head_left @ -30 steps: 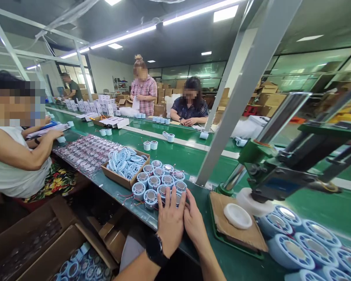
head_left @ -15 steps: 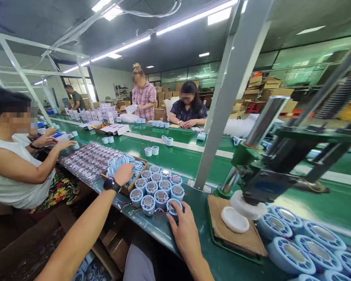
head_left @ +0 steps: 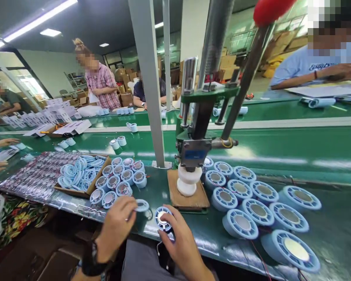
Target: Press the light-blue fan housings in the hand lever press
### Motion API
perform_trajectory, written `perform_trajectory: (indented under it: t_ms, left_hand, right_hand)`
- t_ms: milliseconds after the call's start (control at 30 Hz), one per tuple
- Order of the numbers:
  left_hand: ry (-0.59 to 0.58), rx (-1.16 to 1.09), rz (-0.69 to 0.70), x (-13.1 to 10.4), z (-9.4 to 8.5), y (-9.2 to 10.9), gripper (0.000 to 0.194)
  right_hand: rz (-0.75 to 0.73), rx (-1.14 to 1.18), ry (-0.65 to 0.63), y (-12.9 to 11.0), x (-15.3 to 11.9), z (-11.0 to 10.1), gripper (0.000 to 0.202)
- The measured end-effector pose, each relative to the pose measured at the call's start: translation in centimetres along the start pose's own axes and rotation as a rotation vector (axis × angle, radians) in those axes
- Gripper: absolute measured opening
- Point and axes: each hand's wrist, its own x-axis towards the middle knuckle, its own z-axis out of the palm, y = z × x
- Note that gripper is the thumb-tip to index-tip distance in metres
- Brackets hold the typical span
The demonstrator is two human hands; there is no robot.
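Between the fingertips of my left hand [head_left: 117,226] is a light-blue ring [head_left: 142,205], held just above the green table's front edge. My right hand [head_left: 179,238] grips a blue round unit [head_left: 160,219] with a silver centre, its fingers around the near side. The ring and the unit are apart. Behind my left hand stands a group of similar blue units [head_left: 113,182]. A cardboard box [head_left: 96,186] of loose blue rings [head_left: 80,171] lies to their left.
A hand press [head_left: 193,152] with white pads stands on a brown board [head_left: 175,197]. More blue units [head_left: 257,210] fill the right side. A grey post [head_left: 152,97] rises behind. Flat parts [head_left: 38,175] lie left. Several people sit or stand around the tables.
The view has swung right. My left hand has left the box and now holds a ring. My right hand has brought a unit away from the group, towards the press.
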Motion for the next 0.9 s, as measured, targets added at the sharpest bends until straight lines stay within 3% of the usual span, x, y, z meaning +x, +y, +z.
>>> perform_trajectory:
  t_ms: [67, 133, 233, 333, 433, 533, 667, 800, 900]
  left_hand:
    - [-0.104, -0.077, -0.02, -2.0, 3.1, 2.5, 0.023]
    - [-0.147, -0.11, -0.102, -3.0, 4.7, 3.1, 0.028]
    - [-0.265, -0.148, -0.161, -3.1, 4.6, 2.5, 0.045]
    - [-0.419, -0.181, -0.119, -2.6, 3.5, 1.8, 0.06]
    - [-0.501, -0.21, -0.086, -2.2, 3.1, 1.5, 0.056]
    - [-0.393, -0.276, -0.168, -1.9, 3.4, 2.0, 0.049]
    - [-0.175, -0.364, -0.242, -1.5, 3.7, 4.8, 0.065]
    - [-0.185, -0.309, -0.195, -1.0, 4.1, 7.7, 0.071]
    - [-0.175, -0.293, -0.257, -0.8, 4.6, 8.3, 0.072]
  right_hand:
    - [-0.011, 0.001, 0.015, 0.2, -0.5, -1.0, 0.025]
    - [-0.013, -0.003, 0.027, 0.5, -0.8, -2.1, 0.024]
    - [-0.024, -0.004, 0.034, 1.0, -1.0, -3.3, 0.022]
    - [-0.045, 0.01, 0.058, 1.2, -1.0, -3.6, 0.021]
    - [-0.065, 0.017, 0.113, 1.2, -1.1, -3.3, 0.027]
    - [-0.048, -0.008, 0.148, 1.0, -1.1, -2.3, 0.041]
    - [-0.03, -0.031, 0.155, 0.6, -0.6, -0.3, 0.056]
    - [-0.053, -0.017, 0.219, 0.5, -0.1, 1.3, 0.068]
    - [-0.037, 0.003, 0.235, 0.5, -0.1, 1.7, 0.069]
